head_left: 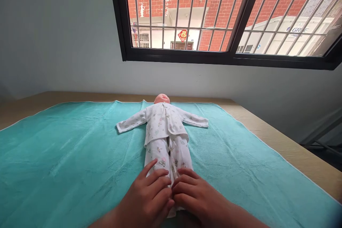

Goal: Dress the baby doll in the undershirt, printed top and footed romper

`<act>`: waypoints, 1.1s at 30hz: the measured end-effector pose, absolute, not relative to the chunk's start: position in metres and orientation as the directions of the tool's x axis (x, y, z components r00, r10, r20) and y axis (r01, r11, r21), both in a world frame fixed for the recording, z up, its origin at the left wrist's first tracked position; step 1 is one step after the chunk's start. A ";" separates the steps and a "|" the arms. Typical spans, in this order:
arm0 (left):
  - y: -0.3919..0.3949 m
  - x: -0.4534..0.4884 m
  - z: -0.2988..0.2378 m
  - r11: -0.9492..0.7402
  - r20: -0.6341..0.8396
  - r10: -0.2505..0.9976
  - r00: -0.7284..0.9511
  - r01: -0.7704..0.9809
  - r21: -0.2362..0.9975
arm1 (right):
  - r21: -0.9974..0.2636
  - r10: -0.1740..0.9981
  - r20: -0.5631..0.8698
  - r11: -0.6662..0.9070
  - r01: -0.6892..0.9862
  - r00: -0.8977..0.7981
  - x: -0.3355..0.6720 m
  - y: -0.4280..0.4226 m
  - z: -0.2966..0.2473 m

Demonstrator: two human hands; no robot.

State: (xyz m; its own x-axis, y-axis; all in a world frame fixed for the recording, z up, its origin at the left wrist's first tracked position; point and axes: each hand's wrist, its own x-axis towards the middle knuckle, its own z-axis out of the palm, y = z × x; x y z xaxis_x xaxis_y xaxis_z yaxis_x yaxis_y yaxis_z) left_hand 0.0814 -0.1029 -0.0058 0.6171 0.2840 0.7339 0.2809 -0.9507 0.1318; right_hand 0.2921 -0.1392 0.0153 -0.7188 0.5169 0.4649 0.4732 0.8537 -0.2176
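Note:
A baby doll [161, 98] lies on its back, its head at the far end and its sleeves spread to both sides. It wears a white printed baby jacket [157, 123] with a button at the front, and matching baby trousers [156, 151]. Over the lower trouser legs, my left hand [149, 194] is closed at the inner seam, its index finger reaching farther up the leg. My right hand [196, 190] is closed on the other leg, fingers curled over the fabric. Both sets of fingertips nearly meet in the middle. My hands hide the trouser cuffs in part.
A turquoise towel [80, 164] with shallow creases covers most of the wooden table [288, 142]. Behind the table stands a pale wall [66, 42] with a black-framed, barred window [179, 55]. Dark metal bars [324, 131] show at the right, beyond the table edge.

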 end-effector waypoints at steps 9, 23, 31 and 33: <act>-0.094 0.083 -0.006 -0.947 0.693 0.320 0.646 0.238 0.216 | -0.181 0.601 0.655 0.713 0.677 -0.458 0.316 -0.129 0.025; 0.039 0.122 0.029 -0.576 0.640 0.759 0.120 0.582 0.575 | -0.637 0.792 0.610 0.476 0.607 0.019 0.304 -0.002 0.029; 0.058 0.127 -0.072 -0.526 0.536 0.835 0.127 0.473 0.707 | -0.271 0.832 0.549 0.272 0.923 -0.084 0.283 0.016 -0.061; 0.049 0.114 -0.071 -0.429 0.404 0.902 0.151 0.417 0.802 | -0.138 0.777 0.600 0.333 0.933 -0.189 0.284 0.003 -0.075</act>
